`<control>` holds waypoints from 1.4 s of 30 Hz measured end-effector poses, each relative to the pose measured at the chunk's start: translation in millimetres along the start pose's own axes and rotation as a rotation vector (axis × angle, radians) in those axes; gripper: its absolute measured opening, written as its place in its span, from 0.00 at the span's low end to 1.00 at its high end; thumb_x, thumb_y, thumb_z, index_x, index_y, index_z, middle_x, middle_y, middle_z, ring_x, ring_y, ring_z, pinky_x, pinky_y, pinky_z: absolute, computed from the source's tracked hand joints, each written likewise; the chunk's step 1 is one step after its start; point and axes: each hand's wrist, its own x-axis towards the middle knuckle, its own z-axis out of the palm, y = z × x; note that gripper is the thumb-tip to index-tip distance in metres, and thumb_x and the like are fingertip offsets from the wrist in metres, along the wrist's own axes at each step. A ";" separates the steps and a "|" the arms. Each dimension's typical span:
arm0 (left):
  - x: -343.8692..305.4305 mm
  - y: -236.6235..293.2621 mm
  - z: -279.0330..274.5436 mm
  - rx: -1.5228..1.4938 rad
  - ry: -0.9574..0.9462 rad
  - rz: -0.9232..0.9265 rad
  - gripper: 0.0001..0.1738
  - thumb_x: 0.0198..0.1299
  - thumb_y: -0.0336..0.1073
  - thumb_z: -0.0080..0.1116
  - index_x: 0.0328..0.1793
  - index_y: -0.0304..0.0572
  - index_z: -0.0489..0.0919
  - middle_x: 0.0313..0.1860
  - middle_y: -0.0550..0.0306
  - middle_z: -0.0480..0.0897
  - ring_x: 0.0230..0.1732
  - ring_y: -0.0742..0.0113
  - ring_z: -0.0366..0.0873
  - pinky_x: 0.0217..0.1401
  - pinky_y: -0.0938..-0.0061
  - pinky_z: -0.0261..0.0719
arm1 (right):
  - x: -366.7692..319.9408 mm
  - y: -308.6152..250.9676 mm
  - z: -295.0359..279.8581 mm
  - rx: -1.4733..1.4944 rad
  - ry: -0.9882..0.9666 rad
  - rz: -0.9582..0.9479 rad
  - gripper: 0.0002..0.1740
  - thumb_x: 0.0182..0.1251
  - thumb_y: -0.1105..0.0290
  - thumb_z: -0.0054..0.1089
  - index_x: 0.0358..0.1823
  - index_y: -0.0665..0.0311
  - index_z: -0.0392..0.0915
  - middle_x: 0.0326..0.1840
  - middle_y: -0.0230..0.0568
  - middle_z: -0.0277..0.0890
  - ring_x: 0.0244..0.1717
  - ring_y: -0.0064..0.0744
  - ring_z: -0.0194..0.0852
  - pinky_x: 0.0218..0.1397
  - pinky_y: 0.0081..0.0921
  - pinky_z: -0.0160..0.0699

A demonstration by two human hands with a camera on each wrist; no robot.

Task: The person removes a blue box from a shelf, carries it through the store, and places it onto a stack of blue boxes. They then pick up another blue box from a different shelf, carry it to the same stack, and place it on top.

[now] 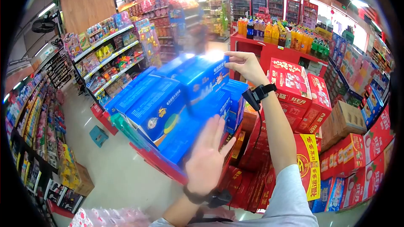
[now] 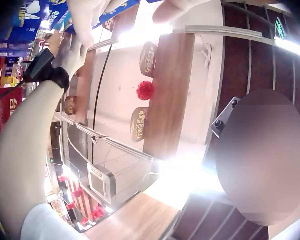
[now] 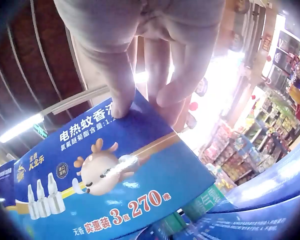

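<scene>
Right hand (image 1: pixel 246 65) raised, thumb and fingers (image 3: pixel 115 85) pinching upper edge of top box (image 1: pixel 204 75) (blue, with cartoon figure and "270" on its face in right wrist view). Box sits tilted atop blue stack (image 1: pixel 155 109), just left of that hand. Left hand (image 1: pixel 208 155) lower, flat, fingers straight and spread, palm toward stack's near side. Holds nothing; contact with stack unclear. Red cartons (image 1: pixel 299 88) just right of right forearm. Bottles (image 1: pixel 277 33) beyond right hand.

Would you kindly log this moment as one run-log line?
right hand: grips top blue box by its edge | left hand: fingers spread before stacked blue boxes | beside: red cartons
</scene>
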 end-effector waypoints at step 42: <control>-196.3 72.9 -129.1 0.183 -1.211 -1.374 0.15 0.63 0.29 0.58 0.55 0.31 0.78 0.48 0.54 0.82 0.47 0.68 0.78 0.53 0.73 0.76 | -406.4 -234.8 308.0 -0.538 1.804 0.159 0.08 0.71 0.74 0.54 0.46 0.69 0.78 0.32 0.34 0.78 0.35 0.22 0.76 0.41 0.21 0.77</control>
